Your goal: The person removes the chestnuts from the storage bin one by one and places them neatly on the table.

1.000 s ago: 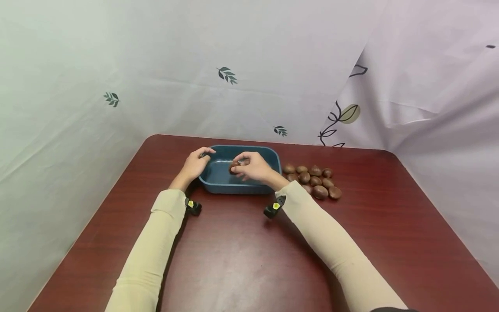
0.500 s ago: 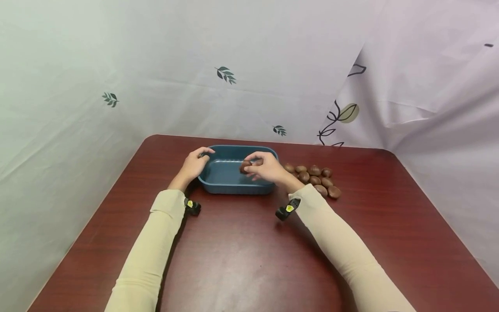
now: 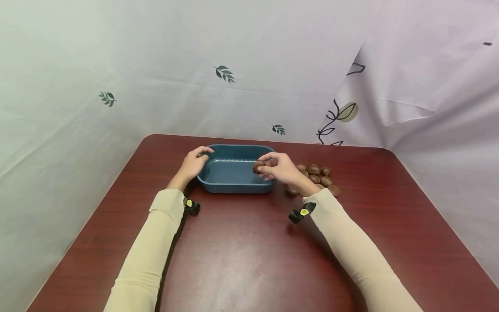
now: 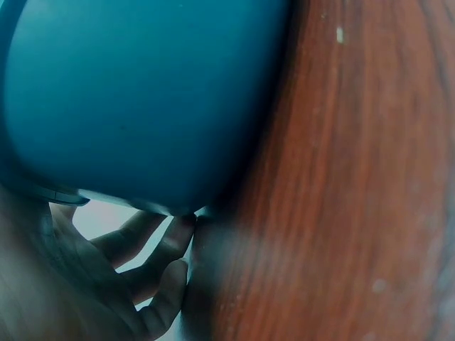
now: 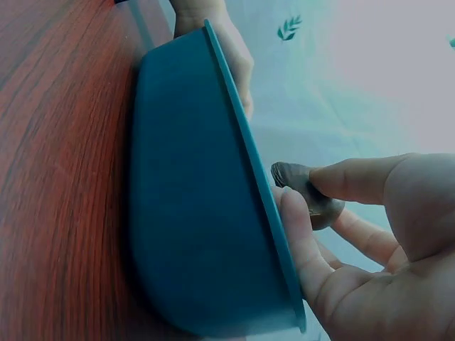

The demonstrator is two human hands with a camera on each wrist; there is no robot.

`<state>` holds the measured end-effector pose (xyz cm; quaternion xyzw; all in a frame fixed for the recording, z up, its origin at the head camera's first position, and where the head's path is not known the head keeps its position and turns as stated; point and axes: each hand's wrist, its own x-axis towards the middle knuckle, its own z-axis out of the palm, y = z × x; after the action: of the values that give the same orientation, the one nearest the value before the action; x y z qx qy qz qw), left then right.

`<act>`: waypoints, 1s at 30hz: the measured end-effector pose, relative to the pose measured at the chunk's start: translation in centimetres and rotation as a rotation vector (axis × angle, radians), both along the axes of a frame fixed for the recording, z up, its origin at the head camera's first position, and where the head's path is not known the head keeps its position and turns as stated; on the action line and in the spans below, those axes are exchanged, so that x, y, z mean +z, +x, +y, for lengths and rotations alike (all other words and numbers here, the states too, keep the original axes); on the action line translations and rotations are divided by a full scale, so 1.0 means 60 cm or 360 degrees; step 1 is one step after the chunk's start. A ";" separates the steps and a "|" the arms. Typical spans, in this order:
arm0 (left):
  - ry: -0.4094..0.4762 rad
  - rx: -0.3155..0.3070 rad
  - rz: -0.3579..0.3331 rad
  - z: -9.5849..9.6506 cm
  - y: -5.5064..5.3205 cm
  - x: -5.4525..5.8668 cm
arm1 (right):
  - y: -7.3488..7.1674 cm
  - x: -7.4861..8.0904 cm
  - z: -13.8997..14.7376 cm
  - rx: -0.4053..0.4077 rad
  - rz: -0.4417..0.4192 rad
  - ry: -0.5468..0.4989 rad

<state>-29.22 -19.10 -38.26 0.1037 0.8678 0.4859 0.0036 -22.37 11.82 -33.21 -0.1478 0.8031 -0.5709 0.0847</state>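
Observation:
A blue oblong basin stands near the far edge of the table. My left hand grips its left end, thumb at the rim; in the left wrist view several fingers touch the outer wall. Over the basin's right end, my right hand pinches a brown chestnut between thumb and fingers. The right wrist view shows that chestnut just above the rim, with a finger of the right hand close against the rim.
Several loose chestnuts lie on the red-brown table right of the basin, partly hidden behind the right hand and wrist. A pale leaf-patterned cloth hangs behind the table.
My right hand has moved right with the chestnut, from the middle of the basin to its right end. The left hand has stayed on the basin's left end.

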 end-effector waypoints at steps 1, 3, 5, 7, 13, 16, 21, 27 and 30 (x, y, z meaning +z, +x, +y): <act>-0.0001 0.0003 -0.0002 0.000 0.000 0.000 | 0.002 0.001 0.004 -0.0007 0.0002 -0.0011; 0.0005 0.0004 -0.0009 0.000 -0.001 0.001 | 0.005 0.001 0.014 -0.0020 -0.0003 -0.0015; 0.0007 0.0003 -0.0012 -0.001 0.000 0.002 | 0.009 0.001 0.023 -0.0039 -0.0024 -0.0020; 0.0014 -0.0001 -0.0017 -0.002 0.001 0.002 | 0.012 0.001 0.032 -0.0062 -0.0051 -0.0023; 0.0016 -0.0001 -0.0012 -0.004 0.003 -0.001 | 0.020 0.001 0.059 -0.0098 -0.0102 -0.0066; 0.0012 -0.0001 -0.0010 -0.003 0.001 -0.002 | 0.024 0.001 0.075 -0.0124 -0.0153 -0.0088; 0.0020 -0.0002 0.0000 -0.001 -0.001 -0.001 | 0.030 0.003 0.101 -0.0185 -0.0207 -0.0084; 0.0027 0.0011 -0.0020 -0.002 0.002 0.001 | 0.039 0.002 0.134 -0.0217 -0.0250 -0.0137; 0.0029 0.0007 -0.0018 -0.002 0.003 0.001 | 0.044 -0.002 0.153 -0.0233 -0.0257 -0.0136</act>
<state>-29.04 -19.20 -38.20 0.0992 0.8635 0.4945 0.0067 -19.73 20.97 -33.32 -0.0457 0.7772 -0.6195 0.1010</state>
